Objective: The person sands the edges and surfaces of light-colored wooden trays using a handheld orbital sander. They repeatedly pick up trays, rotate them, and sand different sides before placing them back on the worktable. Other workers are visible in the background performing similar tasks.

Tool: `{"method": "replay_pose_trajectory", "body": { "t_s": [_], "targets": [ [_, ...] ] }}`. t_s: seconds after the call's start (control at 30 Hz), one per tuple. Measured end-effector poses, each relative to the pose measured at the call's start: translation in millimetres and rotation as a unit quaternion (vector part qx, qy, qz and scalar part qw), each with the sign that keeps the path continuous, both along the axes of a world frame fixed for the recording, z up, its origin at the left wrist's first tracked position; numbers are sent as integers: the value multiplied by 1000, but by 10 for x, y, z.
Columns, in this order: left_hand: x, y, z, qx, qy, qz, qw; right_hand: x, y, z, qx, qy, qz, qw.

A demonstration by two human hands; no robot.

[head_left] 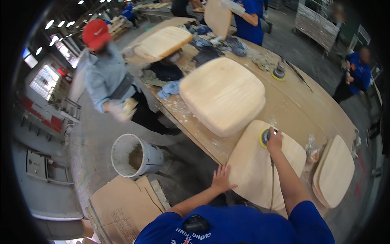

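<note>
Gripping sander (pixel 265 137); white bucket (pixel 153 158) holds brown matter (pixel 136 157).

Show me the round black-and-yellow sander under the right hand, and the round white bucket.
Round black-and-yellow sander (pixel 266 137): head view, on its black body.
Round white bucket (pixel 153 159): head view, on its outer wall.

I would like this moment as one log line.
right grip: holds sander on wooden panel | left grip: spread at panel's edge

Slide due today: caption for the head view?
Right hand holds a round sander on a pale wooden panel; left hand rests at the panel's edge, more panels nearby.
</note>
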State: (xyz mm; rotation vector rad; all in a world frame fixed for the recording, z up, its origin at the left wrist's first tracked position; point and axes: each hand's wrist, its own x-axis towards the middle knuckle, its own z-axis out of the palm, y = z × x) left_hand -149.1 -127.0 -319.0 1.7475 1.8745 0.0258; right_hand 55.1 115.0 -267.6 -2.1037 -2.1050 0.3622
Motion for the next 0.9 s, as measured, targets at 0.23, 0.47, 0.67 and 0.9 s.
{"method": "replay_pose_trajectory", "body": {
  "t_s": [0.23, 0.47, 0.67, 0.9],
  "targets": [
    [27, -3, -114, 34, -16, 6, 999, -126, -1118, -63, -51, 36, 159, 985],
    [-16, 1, -93, 30, -53, 6, 998, -132, -1323, 79, -62, 35, 184, 980],
    [-32, -5, -99, 21, -57, 5, 998, 6, -412, 30, 27, -21, 89, 995],
    [-31, 2, -110, 10, -55, 2, 998, 92, -292, 77, 31, -34, 35, 998]
  ]
}}
